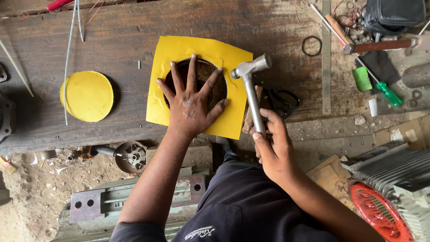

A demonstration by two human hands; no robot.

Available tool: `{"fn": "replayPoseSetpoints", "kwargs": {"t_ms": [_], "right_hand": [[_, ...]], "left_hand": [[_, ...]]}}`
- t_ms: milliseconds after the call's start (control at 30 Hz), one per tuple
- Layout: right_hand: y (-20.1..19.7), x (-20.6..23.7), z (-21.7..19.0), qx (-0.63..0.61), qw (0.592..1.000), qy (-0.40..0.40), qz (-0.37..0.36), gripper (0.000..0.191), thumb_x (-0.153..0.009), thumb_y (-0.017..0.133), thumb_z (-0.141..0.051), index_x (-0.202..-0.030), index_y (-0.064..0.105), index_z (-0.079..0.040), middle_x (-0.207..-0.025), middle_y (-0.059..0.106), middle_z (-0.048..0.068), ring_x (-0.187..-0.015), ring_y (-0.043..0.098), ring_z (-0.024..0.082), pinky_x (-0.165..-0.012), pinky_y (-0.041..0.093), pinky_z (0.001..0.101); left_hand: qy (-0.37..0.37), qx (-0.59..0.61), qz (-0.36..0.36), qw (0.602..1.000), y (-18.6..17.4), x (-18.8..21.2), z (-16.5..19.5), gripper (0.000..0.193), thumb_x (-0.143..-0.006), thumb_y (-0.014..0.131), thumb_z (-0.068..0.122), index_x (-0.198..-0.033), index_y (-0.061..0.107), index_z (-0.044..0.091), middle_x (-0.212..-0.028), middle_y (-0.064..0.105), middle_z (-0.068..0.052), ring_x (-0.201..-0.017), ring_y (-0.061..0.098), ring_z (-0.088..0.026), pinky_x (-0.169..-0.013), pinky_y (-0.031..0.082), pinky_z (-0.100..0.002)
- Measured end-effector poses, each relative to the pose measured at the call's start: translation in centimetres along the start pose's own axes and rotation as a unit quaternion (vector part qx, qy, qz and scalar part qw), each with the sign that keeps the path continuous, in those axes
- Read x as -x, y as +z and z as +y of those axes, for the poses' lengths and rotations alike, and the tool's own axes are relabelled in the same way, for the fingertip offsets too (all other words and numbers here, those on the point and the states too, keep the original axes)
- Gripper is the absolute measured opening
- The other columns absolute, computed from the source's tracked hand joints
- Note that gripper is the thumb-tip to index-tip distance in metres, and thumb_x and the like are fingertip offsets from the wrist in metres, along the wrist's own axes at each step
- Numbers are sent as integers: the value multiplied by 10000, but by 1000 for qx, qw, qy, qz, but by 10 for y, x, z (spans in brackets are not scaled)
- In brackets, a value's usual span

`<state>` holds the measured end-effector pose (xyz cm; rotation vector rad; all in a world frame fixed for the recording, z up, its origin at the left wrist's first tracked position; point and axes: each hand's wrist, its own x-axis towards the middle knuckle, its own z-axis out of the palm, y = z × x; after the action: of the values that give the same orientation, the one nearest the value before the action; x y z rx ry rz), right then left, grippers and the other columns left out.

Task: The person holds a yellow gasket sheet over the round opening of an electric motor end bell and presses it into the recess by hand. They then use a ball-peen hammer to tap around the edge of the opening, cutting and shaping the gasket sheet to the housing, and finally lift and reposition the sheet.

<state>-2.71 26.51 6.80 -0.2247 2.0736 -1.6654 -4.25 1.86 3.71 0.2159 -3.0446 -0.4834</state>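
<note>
My left hand (191, 99) lies flat with fingers spread over a round dark opening in a yellow sheet (233, 117) on the wooden workbench (121, 40). The fingertips press the sheet's inner cut edge. My right hand (272, 148) grips the handle of a metal hammer (251, 74), whose head hovers just right of the opening, above the sheet's right edge. A yellow disc (87, 96) cut from the same material lies to the left on the bench.
Black scissors (283, 101), a steel ruler (326, 58), a black rubber ring (311, 45), a green-handled screwdriver (386, 92) and another hammer (380, 45) lie at right. A finned motor housing with red fan cover (380, 210) sits lower right. Metal parts (130, 156) lie on the dirt floor.
</note>
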Motion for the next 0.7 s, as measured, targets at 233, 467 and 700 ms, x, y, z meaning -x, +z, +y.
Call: {"fn": "replayPoseSetpoints", "kwargs": {"t_ms": [233,467,700], "right_hand": [[2,-1,-8,35,999,-17,-3,531,-1004,528,-19,-1504,351,-36,-982,613,50,-613,518,54,-497,458,222],[-3,-4,-3,72,996,-54,-18,530,-1014,532,-21,-1512,349,-26,-974,621,63,-628,539,57,-512,474,219],[-6,-1,-2,68,995,-63,-20,544,-1019,522,-20,-1527,330,-39,-1007,629,72,-634,528,56,-531,467,203]], "left_hand": [[-3,5,0,1000,0,0,1,748,-888,561,749,-1547,463,410,-1701,148,-164,-1502,48,-604,-1063,15,-883],[-2,12,-2,1000,1,-1,1,752,-888,549,764,-1542,467,402,-1700,140,-163,-1500,33,-602,-1060,8,-886],[0,9,8,1000,3,0,2,746,-889,548,761,-1536,482,396,-1696,159,-173,-1500,49,-607,-1061,24,-887]]}}
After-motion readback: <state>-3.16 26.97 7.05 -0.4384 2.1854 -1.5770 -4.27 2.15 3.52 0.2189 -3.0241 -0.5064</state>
